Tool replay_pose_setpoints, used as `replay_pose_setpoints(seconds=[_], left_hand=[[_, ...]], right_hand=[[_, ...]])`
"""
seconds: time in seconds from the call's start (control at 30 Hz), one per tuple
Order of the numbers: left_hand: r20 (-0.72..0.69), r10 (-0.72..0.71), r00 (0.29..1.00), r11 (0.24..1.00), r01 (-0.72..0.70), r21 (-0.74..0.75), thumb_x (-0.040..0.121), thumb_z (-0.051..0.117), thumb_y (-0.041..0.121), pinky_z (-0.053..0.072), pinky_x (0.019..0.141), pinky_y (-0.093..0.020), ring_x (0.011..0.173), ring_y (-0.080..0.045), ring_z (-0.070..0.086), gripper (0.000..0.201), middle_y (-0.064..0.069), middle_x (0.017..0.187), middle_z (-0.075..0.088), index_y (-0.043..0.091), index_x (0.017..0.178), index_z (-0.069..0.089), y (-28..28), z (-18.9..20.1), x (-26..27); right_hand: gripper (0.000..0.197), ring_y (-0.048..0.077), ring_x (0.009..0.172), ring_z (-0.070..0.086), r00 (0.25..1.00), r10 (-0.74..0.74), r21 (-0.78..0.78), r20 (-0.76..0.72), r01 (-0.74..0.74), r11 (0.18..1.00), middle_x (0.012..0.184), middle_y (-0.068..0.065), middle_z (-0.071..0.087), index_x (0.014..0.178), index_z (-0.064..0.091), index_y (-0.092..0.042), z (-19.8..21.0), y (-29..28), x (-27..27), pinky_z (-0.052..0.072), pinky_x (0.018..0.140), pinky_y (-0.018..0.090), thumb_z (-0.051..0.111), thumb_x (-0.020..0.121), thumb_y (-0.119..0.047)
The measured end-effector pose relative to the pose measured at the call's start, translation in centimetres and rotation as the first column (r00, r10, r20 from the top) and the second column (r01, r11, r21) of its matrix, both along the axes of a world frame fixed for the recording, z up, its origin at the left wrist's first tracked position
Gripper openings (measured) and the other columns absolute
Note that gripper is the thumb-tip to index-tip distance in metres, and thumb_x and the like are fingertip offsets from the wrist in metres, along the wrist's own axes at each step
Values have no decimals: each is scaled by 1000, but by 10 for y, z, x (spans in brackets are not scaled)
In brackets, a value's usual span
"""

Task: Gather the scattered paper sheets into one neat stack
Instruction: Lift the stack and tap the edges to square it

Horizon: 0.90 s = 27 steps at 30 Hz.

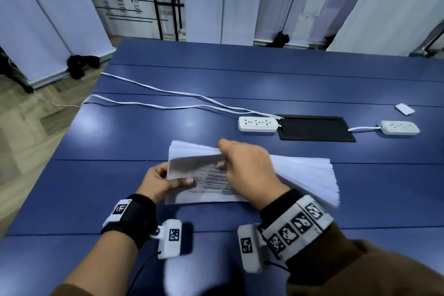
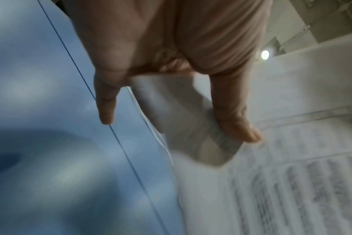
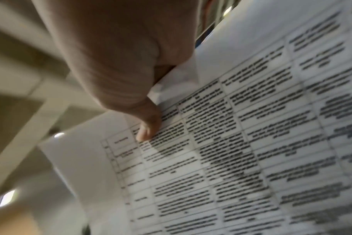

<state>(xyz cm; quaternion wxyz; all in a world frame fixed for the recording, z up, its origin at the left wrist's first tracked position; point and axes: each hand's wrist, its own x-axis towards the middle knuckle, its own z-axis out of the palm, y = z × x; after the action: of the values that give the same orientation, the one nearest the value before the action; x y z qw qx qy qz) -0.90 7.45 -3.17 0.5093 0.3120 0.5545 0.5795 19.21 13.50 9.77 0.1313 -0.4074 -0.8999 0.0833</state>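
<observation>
Blue table [image 1: 144,127] — both hands' fingers [image 1: 182,181] pinch sheets [image 1: 206,182].

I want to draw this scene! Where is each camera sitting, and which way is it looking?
Head: on the person's head, looking down at the blue table; both hands, left hand, right hand, hold the white printed paper sheets.
Left wrist: under the left wrist, looking along the fingers at the sheets.
Right wrist: under the right wrist, looking up at the thumb on the sheets.
All three share the sheets.
</observation>
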Motion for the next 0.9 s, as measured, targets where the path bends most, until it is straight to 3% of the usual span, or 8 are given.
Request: replay_pose_setpoints(seconds=[0.1,0.2,0.3,0.4,0.57,0.67,0.77,0.9], left_hand=[[58,107,993,989,-112,99,30,96,22,57,71,-24,81,-13,67,76,-2,90,74,8,99,67,-1,5,-3],[207,87,974,968,-132,215,42,96,26,56,82,-28,93,-16,65,83,-7,104,69,9,114,57,12,33,8],[89,28,996,956,-53,290,60,85,21,54,75,-20,80,-7,68,33,2,83,73,10,87,70,30,75,33],[-29,40,999,934,-27,357,73,73,5,51,83,-21,88,-7,68,33,7,90,75,6,104,63,41,106,50],[-79,40,996,945,-12,328,71,81,22,50,85,-19,99,-9,67,65,1,105,73,-5,122,52,44,100,59],[-57,13,998,960,4,281,63,84,33,51,83,-18,99,-10,68,84,-1,105,73,-9,127,48,39,90,70],[-60,36,998,962,-18,274,66,79,20,51,81,-16,92,-4,69,70,10,94,75,-12,122,52,43,91,76],[-94,56,994,955,-26,297,75,67,-8,52,79,-16,87,-2,69,39,13,88,75,-4,113,58,48,100,71]], right_hand=[[13,26,83,67,896,-215,-213,-389,140,967,82,-3,72,89,51,-19,13,10,30,53,68,41,60,81,-18],[18,12,76,62,546,-400,-504,-736,-48,863,79,-5,71,87,61,-15,10,22,55,55,73,39,68,78,-1],[32,13,87,67,301,-503,-568,-810,-189,801,90,-4,74,100,64,-17,-1,23,69,56,82,30,64,82,10],[46,20,104,65,107,-567,-574,-817,-252,779,105,1,73,111,59,-17,-11,19,77,50,100,41,72,68,-15],[46,13,101,67,152,-549,-570,-822,-208,795,101,-4,74,112,56,-16,-24,18,93,52,96,32,74,69,-18],[85,15,95,70,170,-602,-625,-780,-176,761,96,-1,76,116,55,-8,-30,18,93,54,93,35,90,50,-50],[74,19,98,70,123,-596,-608,-794,-193,770,100,2,75,108,62,-20,-28,20,90,52,97,40,91,47,-51],[67,12,98,69,89,-534,-539,-841,-224,812,100,-4,75,108,59,-22,-16,24,91,53,93,29,88,53,-47]])
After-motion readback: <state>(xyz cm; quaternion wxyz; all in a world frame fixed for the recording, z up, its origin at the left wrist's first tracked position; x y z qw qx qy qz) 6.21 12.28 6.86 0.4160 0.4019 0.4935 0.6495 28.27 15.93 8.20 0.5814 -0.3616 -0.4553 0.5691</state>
